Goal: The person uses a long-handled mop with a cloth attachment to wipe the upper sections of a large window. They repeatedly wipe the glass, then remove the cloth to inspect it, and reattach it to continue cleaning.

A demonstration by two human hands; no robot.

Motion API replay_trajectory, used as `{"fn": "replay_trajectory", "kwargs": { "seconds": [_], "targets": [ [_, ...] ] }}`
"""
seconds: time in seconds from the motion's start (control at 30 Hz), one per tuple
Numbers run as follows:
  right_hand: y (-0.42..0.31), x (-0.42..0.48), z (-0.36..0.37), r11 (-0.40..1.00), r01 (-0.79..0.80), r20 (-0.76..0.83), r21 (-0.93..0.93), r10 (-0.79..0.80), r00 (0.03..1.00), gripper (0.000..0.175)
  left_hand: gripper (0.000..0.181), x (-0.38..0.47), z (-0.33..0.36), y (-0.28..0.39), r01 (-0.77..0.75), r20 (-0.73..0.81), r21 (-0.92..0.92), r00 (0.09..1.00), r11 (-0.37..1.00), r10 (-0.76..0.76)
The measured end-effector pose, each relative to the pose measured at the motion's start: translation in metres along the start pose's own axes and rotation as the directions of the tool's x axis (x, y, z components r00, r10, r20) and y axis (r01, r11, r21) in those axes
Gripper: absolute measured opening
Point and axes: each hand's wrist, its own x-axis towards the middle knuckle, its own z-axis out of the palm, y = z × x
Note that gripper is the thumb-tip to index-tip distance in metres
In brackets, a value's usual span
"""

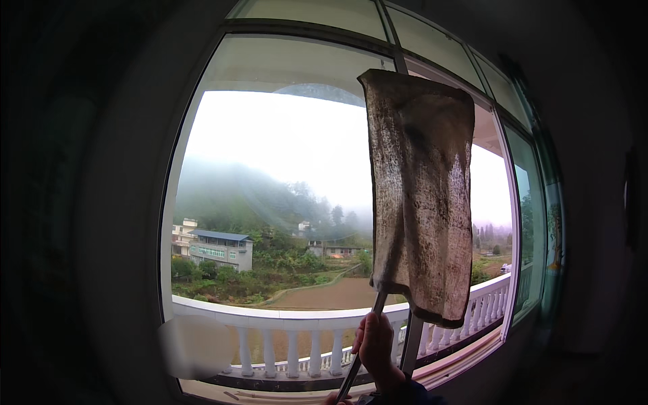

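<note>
A worn, stained cloth [422, 202] hangs from the upper part of a thin pole, held up against the window. Light shows through its thin weave. What holds the cloth to the pole is hidden behind its folds. My right hand [377, 341] grips the metal pole [350, 372] just below the cloth's lower edge. Lower down, at the bottom rim of the picture, part of my left hand [337, 399] closes around the same pole. The pole leans slightly, its top to the right. Whether the cloth touches the glass I cannot tell.
A large framed window [168, 243] fills the middle, with an upright frame bar behind the cloth. Outside runs a white balustrade [291, 349]. A curtain [554, 243] hangs at the right. A blurred pale patch [197, 347] covers the lower left. The surrounding room is dark.
</note>
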Motion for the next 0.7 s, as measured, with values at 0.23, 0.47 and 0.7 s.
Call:
{"fn": "replay_trajectory", "kwargs": {
  "seconds": [0.23,0.47,0.7],
  "targets": [
    [-0.051,0.097,0.081,0.985,-0.025,0.134,0.173,0.001,0.991,0.039,0.025,0.001,-0.049,0.085,-0.237,-0.153,0.118,0.955,0.964,0.254],
    [-0.086,0.155,0.128,0.978,0.043,0.103,0.204,-0.065,0.993,0.039,0.036,-0.012,-0.067,0.126,-0.385,-0.207,0.236,0.877,0.892,0.434],
    [-0.155,0.215,0.179,0.987,0.065,0.303,0.15,-0.108,0.947,0.038,0.053,0.037,-0.081,0.276,-0.481,-0.263,0.32,0.783,0.816,0.564]
  ]
}}
